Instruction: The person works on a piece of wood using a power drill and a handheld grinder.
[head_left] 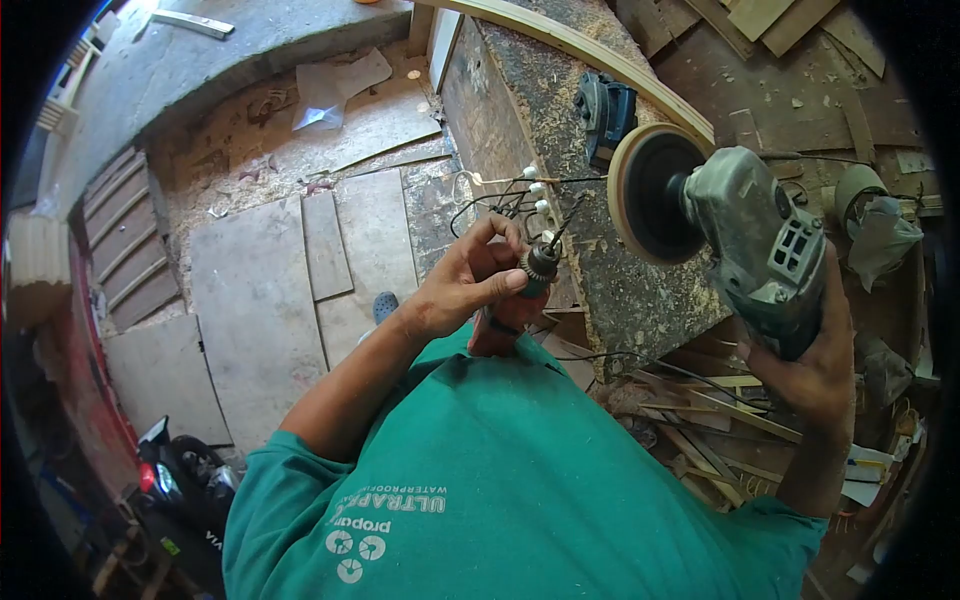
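Note:
My left hand (462, 285) is closed around the front of a power drill (492, 330), fingers and thumb at its toothed chuck (540, 262). A dark drill bit (568, 222) sticks out of the chuck, pointing up and away. The drill's red body lies close against my green shirt, and its rear is hidden. In my right hand (815, 375) is an angle grinder (765, 240), gripped by its body and raised beside the workbench. Its round black backing pad (668, 195) with a tan rim faces left, toward the drill.
A blue power tool (605, 115) sits on the sawdust-covered workbench (640, 310). White sockets and black cables (533, 188) hang at the bench edge. Wood offcuts (710, 450) lie below right. Boards (255, 290) cover the floor at left, near a motorbike (185, 490).

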